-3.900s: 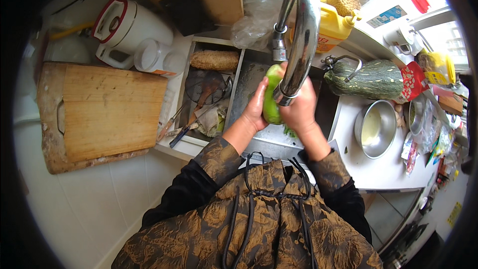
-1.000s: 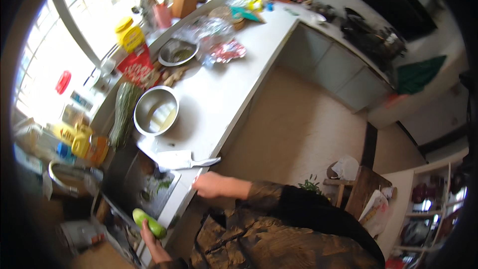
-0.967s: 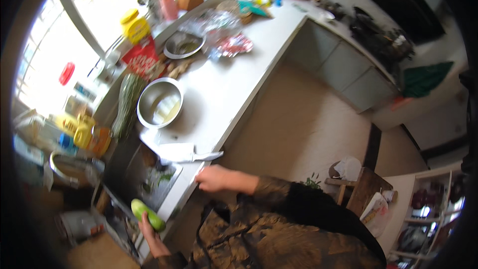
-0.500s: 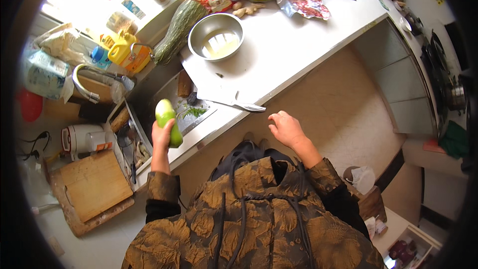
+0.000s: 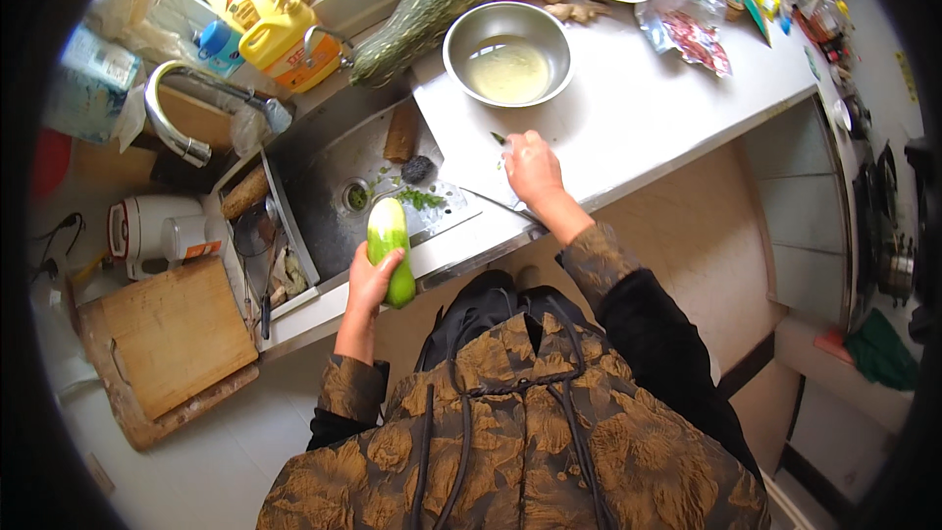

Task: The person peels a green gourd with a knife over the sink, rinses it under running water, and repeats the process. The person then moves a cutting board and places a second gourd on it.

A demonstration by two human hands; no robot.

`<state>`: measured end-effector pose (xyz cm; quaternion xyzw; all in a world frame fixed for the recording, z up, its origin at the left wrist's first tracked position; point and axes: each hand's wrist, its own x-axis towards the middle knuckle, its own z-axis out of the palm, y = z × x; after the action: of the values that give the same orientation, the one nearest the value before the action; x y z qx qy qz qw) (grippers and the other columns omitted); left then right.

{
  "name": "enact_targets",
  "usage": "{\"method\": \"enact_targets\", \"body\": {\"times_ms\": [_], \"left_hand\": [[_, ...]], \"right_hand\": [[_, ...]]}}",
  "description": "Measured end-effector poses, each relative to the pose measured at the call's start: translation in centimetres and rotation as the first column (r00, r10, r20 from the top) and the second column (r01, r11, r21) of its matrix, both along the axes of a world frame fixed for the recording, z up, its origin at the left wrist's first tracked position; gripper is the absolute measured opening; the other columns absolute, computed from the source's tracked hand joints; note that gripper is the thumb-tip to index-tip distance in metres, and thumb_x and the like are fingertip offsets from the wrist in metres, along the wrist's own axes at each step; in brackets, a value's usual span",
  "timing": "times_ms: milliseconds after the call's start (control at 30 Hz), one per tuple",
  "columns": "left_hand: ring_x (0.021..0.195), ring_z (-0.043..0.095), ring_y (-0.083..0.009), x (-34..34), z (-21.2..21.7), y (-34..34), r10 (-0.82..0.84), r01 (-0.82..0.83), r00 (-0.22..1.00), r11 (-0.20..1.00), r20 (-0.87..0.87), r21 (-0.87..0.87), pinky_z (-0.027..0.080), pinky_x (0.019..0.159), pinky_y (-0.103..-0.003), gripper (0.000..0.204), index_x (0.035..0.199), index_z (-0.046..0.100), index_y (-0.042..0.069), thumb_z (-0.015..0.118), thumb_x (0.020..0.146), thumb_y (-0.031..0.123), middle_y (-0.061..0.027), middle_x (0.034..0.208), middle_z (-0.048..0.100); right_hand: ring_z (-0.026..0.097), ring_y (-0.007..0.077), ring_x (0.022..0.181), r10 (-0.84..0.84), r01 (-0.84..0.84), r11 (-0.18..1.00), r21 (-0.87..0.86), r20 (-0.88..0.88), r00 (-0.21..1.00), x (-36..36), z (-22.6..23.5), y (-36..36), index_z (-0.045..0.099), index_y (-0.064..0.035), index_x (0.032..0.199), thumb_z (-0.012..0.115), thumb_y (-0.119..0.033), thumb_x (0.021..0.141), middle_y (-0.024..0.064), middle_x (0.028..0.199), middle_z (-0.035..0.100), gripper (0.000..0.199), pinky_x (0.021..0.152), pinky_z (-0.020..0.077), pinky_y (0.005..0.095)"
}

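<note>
My left hand (image 5: 371,280) is wrapped round a green gourd (image 5: 394,245), held upright over the sink's front edge; its upper end is paler. My right hand (image 5: 533,172) is over the white counter, fingers curled together beside a small dark green scrap (image 5: 498,138). Whether the fingertips grip anything is hidden. Below that hand a knife (image 5: 505,206) lies at the counter's front edge, its handle partly covered by my wrist. A steel bowl (image 5: 564,64) with pale liquid stands just beyond.
In the steel sink (image 5: 319,147) are a brown block (image 5: 401,132), a dark scrubber (image 5: 417,170) and green leaves (image 5: 422,198). A tap (image 5: 162,123) arches at left. Behind lie a large squash (image 5: 422,20), ginger (image 5: 581,12) and bagged meat (image 5: 695,39). Cutting boards (image 5: 177,344) sit at left.
My right hand has moved from beyond the counter's front edge to over the counter, beside the green scrap. The left hand keeps hold of the gourd. The whole view has shifted.
</note>
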<state>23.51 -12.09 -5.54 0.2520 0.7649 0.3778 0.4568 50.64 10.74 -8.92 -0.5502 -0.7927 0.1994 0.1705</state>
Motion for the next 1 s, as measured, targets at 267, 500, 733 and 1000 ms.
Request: {"method": "enact_targets", "body": {"times_ms": [267,500,733,1000], "left_hand": [[0.109,0.067,-0.0207,-1.2,1.1,-5.4,0.172,-0.174,0.963,0.985,0.207,-0.009,0.055,0.095,-0.036,0.057,0.136,0.058,-0.001,0.081,0.091,0.025,-0.0122,0.123,0.068],[0.104,0.073,-0.032,-2.2,0.9,-4.2,0.147,-0.293,0.647,0.954,0.749,0.066,0.061,0.094,-0.045,0.061,0.146,0.051,-0.001,0.068,0.098,0.032,-0.0195,0.128,0.066],[0.106,0.072,-0.0356,-2.4,-0.1,-1.3,-0.011,-0.405,0.34,0.901,0.94,0.157,0.063,0.09,-0.048,0.086,0.15,0.046,-0.003,0.06,0.1,0.066,-0.028,0.128,0.064],[0.095,0.069,-0.021,-3.3,-0.6,2.4,0.163,-0.185,0.965,0.978,0.205,0.093,0.056,0.085,-0.036,0.05,0.123,0.064,-0.001,0.084,0.087,0.026,-0.0104,0.108,0.072]], "right_hand": [[0.076,0.035,0.081,0.038,-0.101,0.98,0.17,0.343,0.939,-2.5,-3.7,5.6,0.071,-0.0104,0.085,0.061,-0.013,0.092,0.0151,0.083,0.075,0.013,0.069,0.0613,0.0483],[0.069,0.0387,0.097,0.045,-0.07,0.98,0.188,0.134,0.99,-0.3,-1.9,2.4,0.067,-0.0043,0.11,0.076,-0.024,0.091,0.0185,0.105,0.069,0.029,0.083,0.0574,0.0482],[0.064,0.034,0.094,0.233,-0.25,0.967,0.043,0.237,0.943,5.2,0.9,-6.9,0.066,-0.0041,0.121,0.081,-0.033,0.087,0.0161,0.103,0.061,0.048,0.079,0.0551,0.0449],[0.064,0.0308,0.093,0.221,-0.263,0.958,0.115,0.287,0.932,6.9,-0.2,-8.3,0.068,-0.0046,0.115,0.071,-0.014,0.084,0.0136,0.098,0.061,0.032,0.081,0.053,0.0428]]}}
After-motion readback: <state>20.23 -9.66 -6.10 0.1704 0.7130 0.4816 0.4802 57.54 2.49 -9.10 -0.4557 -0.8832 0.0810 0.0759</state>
